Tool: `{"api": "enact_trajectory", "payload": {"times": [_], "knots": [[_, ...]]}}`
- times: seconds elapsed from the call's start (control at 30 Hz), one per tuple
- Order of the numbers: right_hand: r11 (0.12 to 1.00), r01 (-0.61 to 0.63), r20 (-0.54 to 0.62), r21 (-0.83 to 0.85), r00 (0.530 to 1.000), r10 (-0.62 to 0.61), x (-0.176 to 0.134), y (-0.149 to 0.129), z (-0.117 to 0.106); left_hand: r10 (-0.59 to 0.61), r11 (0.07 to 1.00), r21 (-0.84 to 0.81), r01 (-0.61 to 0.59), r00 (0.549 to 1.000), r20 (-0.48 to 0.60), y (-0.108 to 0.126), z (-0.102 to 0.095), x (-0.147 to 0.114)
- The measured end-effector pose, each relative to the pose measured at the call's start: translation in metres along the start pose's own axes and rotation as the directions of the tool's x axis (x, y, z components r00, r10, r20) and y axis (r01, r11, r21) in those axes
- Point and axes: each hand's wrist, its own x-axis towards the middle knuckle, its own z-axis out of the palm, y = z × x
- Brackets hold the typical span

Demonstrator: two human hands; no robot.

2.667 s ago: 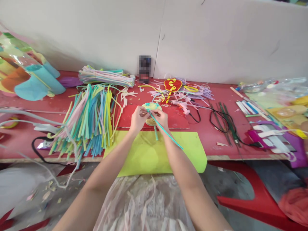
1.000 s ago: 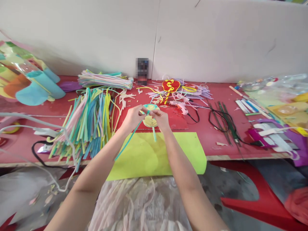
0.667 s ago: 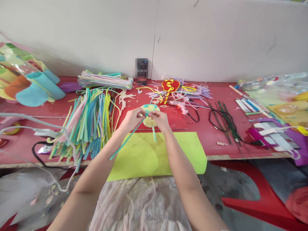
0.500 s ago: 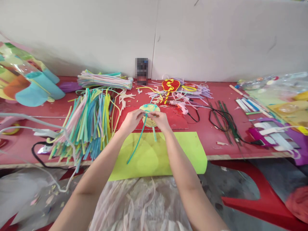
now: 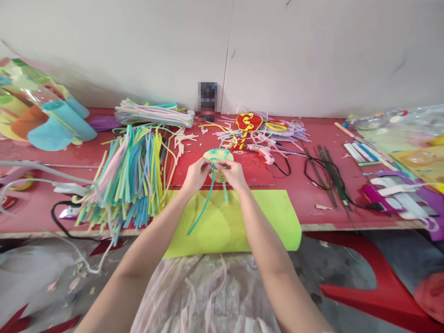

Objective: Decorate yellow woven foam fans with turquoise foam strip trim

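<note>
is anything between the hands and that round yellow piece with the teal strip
Nothing visible. The left hand and right hand both already pinch the round yellow piece at its near edge, and the teal strip hangs freely from between them over the green sheet.

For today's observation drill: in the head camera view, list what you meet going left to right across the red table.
Blue paper cones → pile of coloured strips → left hand → right hand → pink glue gun → black cable → purple sheet.

Craft workshop: red table [image 5: 312, 203] strewn with pipe cleaners [image 5: 132, 175], glue gun [image 5: 264, 155]
</note>
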Motion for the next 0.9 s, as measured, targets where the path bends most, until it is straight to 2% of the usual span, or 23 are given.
{"api": "enact_trajectory", "payload": {"times": [0.13, 0.27, 0.43, 0.6, 0.73, 0.9], "knots": [[1.0, 0.009, -0.046, -0.006, 0.999, -0.009, -0.002, -0.003, 0.004, -0.066, 0.994, -0.09, 0.057, 0.993, -0.097, -0.001, 0.012, -0.004], [1.0, 0.01, -0.072, 0.007, 0.997, -0.009, -0.001, -0.001, 0.006, -0.07, 0.995, -0.085, 0.056, 0.982, -0.175, 0.0, 0.019, -0.006], [0.997, -0.035, -0.012, 0.074, 0.999, 0.036, 0.0, 0.001, 0.003, -0.026, 0.999, -0.035, 0.021, 0.989, -0.147, 0.0, 0.015, -0.005], [0.992, -0.074, 0.031, 0.103, 0.997, 0.071, -0.002, -0.002, 0.0, -0.048, 0.998, -0.045, 0.043, 0.992, -0.115, -0.002, 0.01, -0.002], [0.979, -0.097, 0.055, 0.178, 0.995, 0.088, -0.002, 0.001, 0.004, -0.079, 0.99, -0.128, 0.06, 0.986, -0.147, -0.006, 0.009, -0.001], [0.976, -0.064, 0.01, 0.21, 0.998, 0.064, -0.001, 0.004, 0.007, -0.085, 0.966, -0.253, 0.056, 0.991, -0.106, -0.008, 0.009, -0.001]]}}
